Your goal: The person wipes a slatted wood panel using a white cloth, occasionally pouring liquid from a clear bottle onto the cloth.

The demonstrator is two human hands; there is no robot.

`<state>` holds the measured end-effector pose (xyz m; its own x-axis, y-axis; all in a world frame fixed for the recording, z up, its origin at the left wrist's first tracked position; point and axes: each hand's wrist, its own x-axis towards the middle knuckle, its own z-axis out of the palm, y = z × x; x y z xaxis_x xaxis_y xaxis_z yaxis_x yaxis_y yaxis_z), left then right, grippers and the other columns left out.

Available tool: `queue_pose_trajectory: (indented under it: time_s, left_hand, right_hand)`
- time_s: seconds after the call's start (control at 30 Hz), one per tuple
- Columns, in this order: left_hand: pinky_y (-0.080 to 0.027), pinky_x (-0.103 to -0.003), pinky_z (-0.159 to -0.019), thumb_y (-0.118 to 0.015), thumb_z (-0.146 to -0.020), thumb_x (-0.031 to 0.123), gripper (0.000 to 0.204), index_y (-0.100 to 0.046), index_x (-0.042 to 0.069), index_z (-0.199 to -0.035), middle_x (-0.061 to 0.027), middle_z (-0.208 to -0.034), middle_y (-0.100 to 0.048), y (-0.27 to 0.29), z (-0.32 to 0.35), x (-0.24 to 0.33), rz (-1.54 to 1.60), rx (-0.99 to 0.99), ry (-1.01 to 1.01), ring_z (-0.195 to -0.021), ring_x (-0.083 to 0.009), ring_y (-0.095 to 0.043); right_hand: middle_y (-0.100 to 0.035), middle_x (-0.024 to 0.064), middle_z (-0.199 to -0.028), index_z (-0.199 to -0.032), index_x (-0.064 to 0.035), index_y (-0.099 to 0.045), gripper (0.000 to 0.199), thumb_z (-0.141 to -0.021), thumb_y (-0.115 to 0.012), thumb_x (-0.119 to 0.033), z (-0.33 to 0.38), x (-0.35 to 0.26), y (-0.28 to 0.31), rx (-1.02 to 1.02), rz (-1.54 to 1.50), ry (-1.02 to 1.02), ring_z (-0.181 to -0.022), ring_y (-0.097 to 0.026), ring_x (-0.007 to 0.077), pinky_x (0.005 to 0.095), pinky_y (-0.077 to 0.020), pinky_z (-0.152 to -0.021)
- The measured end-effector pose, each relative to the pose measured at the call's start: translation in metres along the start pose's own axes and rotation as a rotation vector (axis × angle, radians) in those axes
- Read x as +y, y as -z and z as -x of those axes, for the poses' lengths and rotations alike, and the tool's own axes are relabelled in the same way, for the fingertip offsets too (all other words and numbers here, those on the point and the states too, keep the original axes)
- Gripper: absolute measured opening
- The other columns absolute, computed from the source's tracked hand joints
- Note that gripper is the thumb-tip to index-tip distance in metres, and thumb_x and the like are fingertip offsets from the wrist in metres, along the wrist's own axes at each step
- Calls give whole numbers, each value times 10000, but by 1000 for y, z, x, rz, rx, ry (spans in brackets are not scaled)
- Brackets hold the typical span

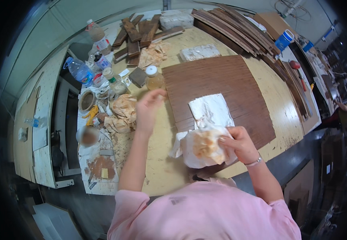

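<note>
A brown wood-grain panel (pixel 217 78) lies flat on the pale worktable (pixel 157 160) in front of me. My right hand (pixel 241 145) is closed on a crumpled white cloth (pixel 205 148) with orange-brown stains, held over the panel's near edge. Just beyond that cloth, a white block-like pad (pixel 210 107) rests on the panel. My left hand (pixel 150 109) is raised at the panel's left edge, slightly blurred, its fingers loosely stretched and nothing seen in them. Close past its fingertips stands a white-capped bottle (pixel 155 79) of yellowish liquid. A grey-brown block (pixel 137 77) sits beside the bottle.
Several bottles (pixel 79 72), stained crumpled cloths (pixel 122 114) and a tape roll (pixel 87 101) crowd the left side. Wood offcuts (pixel 132 34) are piled at the back. Long brown strips (pixel 237 34) lie along the back right. A white-wrapped block (pixel 199 53) stands behind the panel.
</note>
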<state>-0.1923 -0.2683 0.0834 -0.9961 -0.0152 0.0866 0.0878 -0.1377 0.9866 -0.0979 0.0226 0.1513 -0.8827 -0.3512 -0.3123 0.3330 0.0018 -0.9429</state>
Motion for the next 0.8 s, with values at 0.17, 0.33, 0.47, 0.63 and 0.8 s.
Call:
queue_pose_trajectory:
  time_s: [0.17,0.33,0.47,0.63,0.8]
  left_hand:
    - [-464,-256,-828,-710,-866,111,293,-663,-44,-1111,-30,-962,-671,-53,55,47,-215,-596,-294,-876,-117,-610]
    - [-410,-201,-579,-704,-888,102,152,-700,-30,-964,17,-826,-631,-30,60,50,-85,-520,148,-688,-29,-535]
    - [-399,-198,-553,-698,-900,110,130,-706,-13,-940,37,-743,-617,-28,64,51,-39,-461,201,-651,-19,-522]
    - [-442,-201,-606,-682,-904,91,127,-717,-25,-940,28,-746,-636,-11,68,43,-50,-301,237,-675,-42,-554]
    - [-450,-214,-644,-689,-890,89,145,-723,-29,-966,1,-782,-653,49,60,30,-154,-329,38,-702,-64,-567]
  right_hand:
    - [-633,-4,-731,-997,17,-704,221,-850,-691,-148,-37,-28,-29,-315,452,17,-628,-550,62,257,-452,-544]
    - [-661,15,-763,-987,23,-684,290,-720,-764,-57,-50,-50,-35,-496,435,13,-698,-555,63,258,-479,-626]
    - [-670,13,-772,-988,20,-690,297,-710,-784,-31,-56,-51,-38,-543,472,10,-688,-563,52,250,-480,-616]
    - [-676,27,-749,-916,36,-700,245,-714,-777,-79,-61,-42,-32,-456,540,28,-676,-570,72,259,-484,-629]
    - [-659,3,-692,-803,26,-714,168,-810,-734,-141,-70,-38,-6,-308,497,-55,-647,-552,63,260,-462,-602]
